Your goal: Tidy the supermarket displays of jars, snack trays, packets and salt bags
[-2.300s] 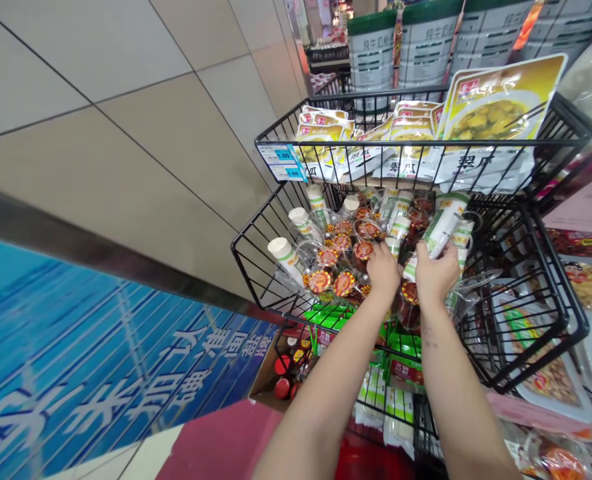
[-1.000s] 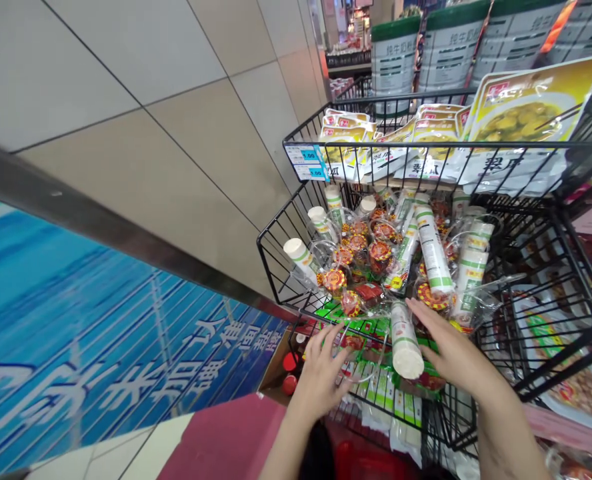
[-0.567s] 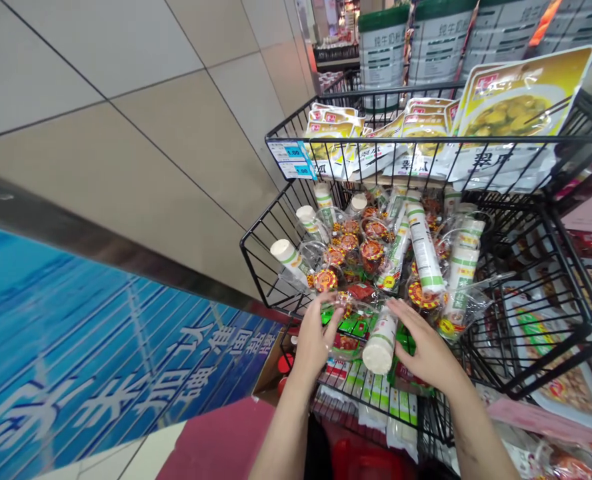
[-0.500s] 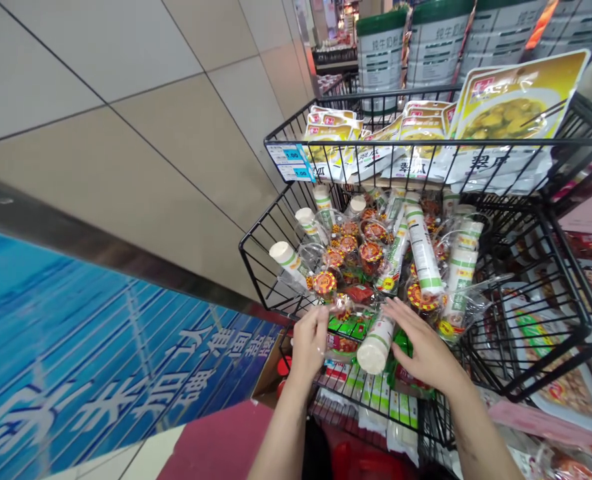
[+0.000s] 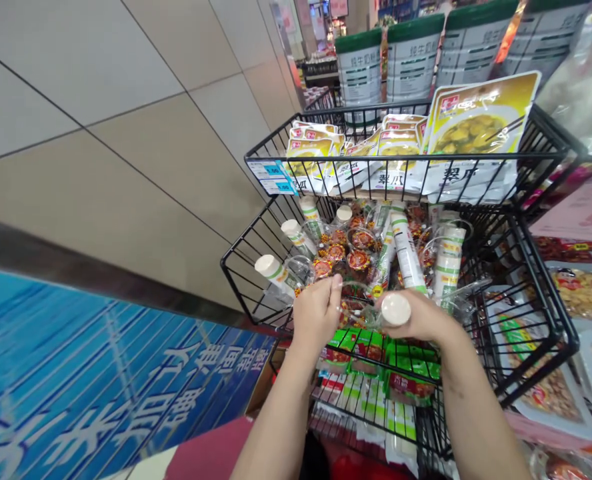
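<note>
Both hands sit over the front edge of the middle basket (image 5: 239, 293). Right grip (image 5: 426, 317) is wrapped round a white roll (image 5: 396, 310); left grip (image 5: 317, 313) has fingers curled together by the clear wrap (image 5: 371, 319) between the hands, can't tell if they pinch film. Step in hand looks like positioning this pack; next move seems to call for a steady right hold and loose film clear of the wires. Roll end faces the viewer: round, flat, off-white, sides mostly hidden. Wrap is see-through, shiny. Green packs (image 5: 411, 380) lie lower down, below the middle basket. Beyond the hands, other rolls (image 5: 409, 260) and red-topped cups (image 5: 359, 261) crowd the middle basket, some tilted along its left edge. Farther: yellow pouches (image 5: 476, 127) in the upper basket (image 5: 406, 158), price tags (image 5: 273, 178) at its front left corner, green-lidded tubs (image 5: 411, 63) behind.
</note>
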The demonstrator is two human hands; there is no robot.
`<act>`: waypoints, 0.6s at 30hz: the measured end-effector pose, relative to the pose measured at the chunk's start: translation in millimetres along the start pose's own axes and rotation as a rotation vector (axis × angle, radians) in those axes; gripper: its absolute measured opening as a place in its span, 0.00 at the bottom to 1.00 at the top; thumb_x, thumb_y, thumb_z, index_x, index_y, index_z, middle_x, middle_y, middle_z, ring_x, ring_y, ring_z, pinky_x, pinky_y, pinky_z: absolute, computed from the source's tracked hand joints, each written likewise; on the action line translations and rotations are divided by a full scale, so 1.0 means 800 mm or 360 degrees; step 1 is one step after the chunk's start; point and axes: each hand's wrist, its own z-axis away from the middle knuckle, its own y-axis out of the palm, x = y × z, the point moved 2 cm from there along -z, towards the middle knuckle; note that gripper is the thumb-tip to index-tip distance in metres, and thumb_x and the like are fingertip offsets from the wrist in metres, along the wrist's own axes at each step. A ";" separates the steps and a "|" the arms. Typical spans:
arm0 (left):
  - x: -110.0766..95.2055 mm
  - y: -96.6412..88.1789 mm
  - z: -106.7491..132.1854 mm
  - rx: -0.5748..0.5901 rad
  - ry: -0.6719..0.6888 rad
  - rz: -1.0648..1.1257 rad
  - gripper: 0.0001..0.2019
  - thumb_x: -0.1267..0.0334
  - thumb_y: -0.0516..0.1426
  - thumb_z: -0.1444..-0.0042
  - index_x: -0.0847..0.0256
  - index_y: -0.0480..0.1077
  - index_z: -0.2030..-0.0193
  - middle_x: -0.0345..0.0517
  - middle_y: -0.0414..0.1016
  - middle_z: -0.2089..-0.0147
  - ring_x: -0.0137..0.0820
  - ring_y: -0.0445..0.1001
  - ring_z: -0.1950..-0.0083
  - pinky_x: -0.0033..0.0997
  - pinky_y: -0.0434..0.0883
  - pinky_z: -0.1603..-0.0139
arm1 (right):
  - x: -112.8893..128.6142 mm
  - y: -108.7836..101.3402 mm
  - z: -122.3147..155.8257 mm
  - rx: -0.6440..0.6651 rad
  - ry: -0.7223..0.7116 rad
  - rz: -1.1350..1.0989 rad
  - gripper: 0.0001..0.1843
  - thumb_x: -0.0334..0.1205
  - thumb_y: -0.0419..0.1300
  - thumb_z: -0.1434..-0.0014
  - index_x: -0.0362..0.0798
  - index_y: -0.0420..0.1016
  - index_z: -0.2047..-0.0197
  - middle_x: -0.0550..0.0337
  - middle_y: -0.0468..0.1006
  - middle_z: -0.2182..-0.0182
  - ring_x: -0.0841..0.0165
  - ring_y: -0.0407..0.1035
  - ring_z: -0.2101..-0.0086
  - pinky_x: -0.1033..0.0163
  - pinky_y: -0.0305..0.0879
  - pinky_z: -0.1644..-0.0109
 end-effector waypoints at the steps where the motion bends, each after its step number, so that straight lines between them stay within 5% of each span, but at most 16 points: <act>1: 0.008 0.003 0.007 0.0055 -0.0002 -0.0003 0.22 0.55 0.45 0.32 0.58 0.59 0.78 0.39 0.64 0.78 0.28 0.64 0.75 0.29 0.56 0.70 | -0.002 0.004 0.006 0.0083 -0.0025 0.0027 0.22 0.31 0.70 0.59 0.51 0.81 0.58 0.64 0.82 0.64 0.63 0.76 0.64 0.62 0.71 0.59; 4: 0.032 -0.006 0.035 0.0287 0.0010 0.0044 0.21 0.57 0.44 0.31 0.57 0.63 0.76 0.41 0.68 0.75 0.30 0.67 0.72 0.29 0.62 0.68 | -0.002 0.014 0.023 0.0194 -0.0042 0.0148 0.28 0.23 0.63 0.56 0.55 0.80 0.51 0.58 0.82 0.55 0.58 0.77 0.57 0.55 0.72 0.52; 7: 0.033 -0.046 0.058 0.0798 0.0144 0.0101 0.08 0.59 0.54 0.38 0.55 0.73 0.65 0.43 0.77 0.62 0.34 0.75 0.61 0.31 0.71 0.61 | 0.003 -0.003 0.013 -0.0149 0.0107 0.0372 0.27 0.24 0.58 0.49 0.55 0.79 0.48 0.55 0.82 0.55 0.56 0.76 0.56 0.50 0.71 0.50; 8: 0.026 -0.064 0.060 0.0974 0.0222 0.0094 0.09 0.61 0.58 0.42 0.52 0.74 0.55 0.45 0.78 0.55 0.36 0.76 0.54 0.33 0.74 0.56 | 0.004 -0.013 0.002 -0.0332 0.0210 0.0453 0.22 0.29 0.59 0.45 0.53 0.79 0.49 0.53 0.81 0.56 0.55 0.76 0.56 0.50 0.71 0.50; 10: 0.008 -0.097 0.054 0.1132 0.0372 0.0051 0.27 0.64 0.60 0.46 0.48 0.68 0.38 0.48 0.75 0.42 0.38 0.73 0.42 0.37 0.75 0.48 | 0.003 -0.030 -0.028 -0.0712 0.0555 0.0635 0.16 0.40 0.62 0.41 0.47 0.77 0.50 0.47 0.80 0.55 0.51 0.75 0.56 0.48 0.71 0.51; 12: -0.012 -0.112 0.032 0.1156 0.0454 0.0069 0.31 0.65 0.58 0.44 0.45 0.63 0.32 0.49 0.69 0.35 0.40 0.69 0.35 0.42 0.73 0.42 | -0.001 -0.035 -0.056 -0.0879 0.0902 0.0787 0.29 0.45 0.67 0.46 0.40 0.71 0.44 0.37 0.75 0.50 0.46 0.73 0.53 0.49 0.72 0.55; 15: -0.028 -0.074 -0.016 0.1217 0.0456 0.0347 0.23 0.62 0.53 0.37 0.46 0.67 0.36 0.47 0.67 0.33 0.37 0.66 0.33 0.42 0.69 0.36 | -0.013 -0.026 -0.076 -0.0856 0.1092 0.0818 0.37 0.39 0.68 0.50 0.36 0.64 0.39 0.34 0.73 0.48 0.46 0.73 0.53 0.50 0.72 0.58; 18: -0.020 0.015 -0.069 0.1119 0.0224 0.0453 0.20 0.63 0.49 0.35 0.56 0.68 0.38 0.51 0.72 0.38 0.34 0.72 0.39 0.37 0.70 0.38 | -0.025 -0.023 -0.067 -0.0930 0.1040 0.0682 0.29 0.39 0.65 0.47 0.41 0.69 0.43 0.42 0.77 0.53 0.50 0.75 0.57 0.52 0.71 0.57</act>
